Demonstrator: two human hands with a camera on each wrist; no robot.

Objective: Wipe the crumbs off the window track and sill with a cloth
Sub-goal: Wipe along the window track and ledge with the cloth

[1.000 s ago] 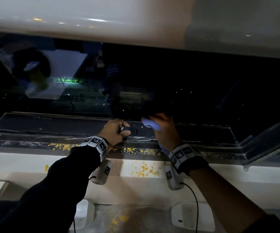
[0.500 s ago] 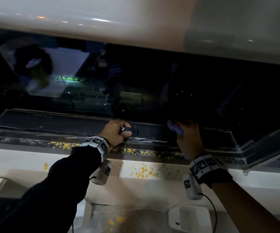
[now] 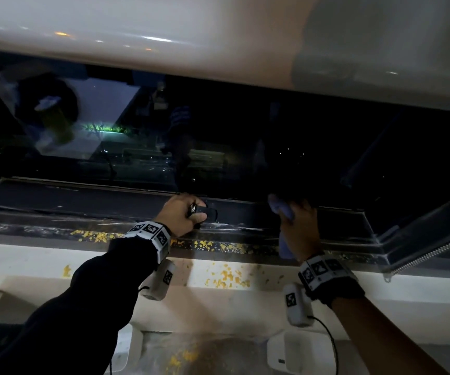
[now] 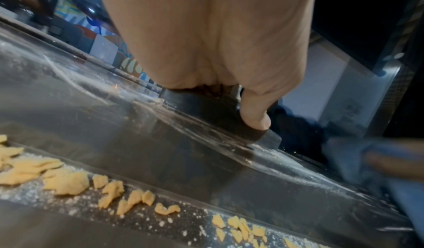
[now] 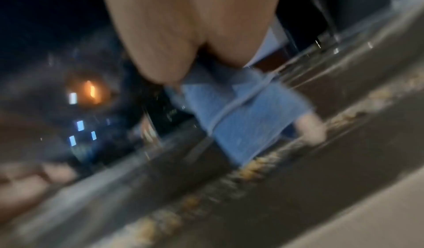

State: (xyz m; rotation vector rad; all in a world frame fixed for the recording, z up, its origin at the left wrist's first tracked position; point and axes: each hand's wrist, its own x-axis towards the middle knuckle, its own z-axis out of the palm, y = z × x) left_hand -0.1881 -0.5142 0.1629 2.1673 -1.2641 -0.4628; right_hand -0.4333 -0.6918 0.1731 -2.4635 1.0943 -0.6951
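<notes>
My left hand [image 3: 184, 212] grips a black handle [image 3: 207, 212] on the dark window frame; the left wrist view shows the thumb [image 4: 254, 114] curled over the handle [image 4: 201, 106]. To the right, my right hand [image 3: 299, 223] holds a blue cloth [image 3: 283, 212] against the frame above the window track [image 3: 259, 249]. The cloth [image 5: 247, 110] hangs down to the track in the blurred right wrist view. Yellow crumbs [image 3: 210, 243] lie along the track and on the white sill [image 3: 226, 276]. More crumbs [image 4: 66, 179] sit near my left wrist.
An open window sash [image 3: 421, 239] angles in at the right. The dark glass [image 3: 218, 144] reflects the room. A white box [image 3: 299, 353] stands on a lower ledge [image 3: 218, 355] below the sill, with more crumbs [image 3: 183, 355] beside it. A white panel [image 3: 164, 36] runs overhead.
My right hand has slid to the right along the frame with the blue cloth. My left hand has stayed on the handle.
</notes>
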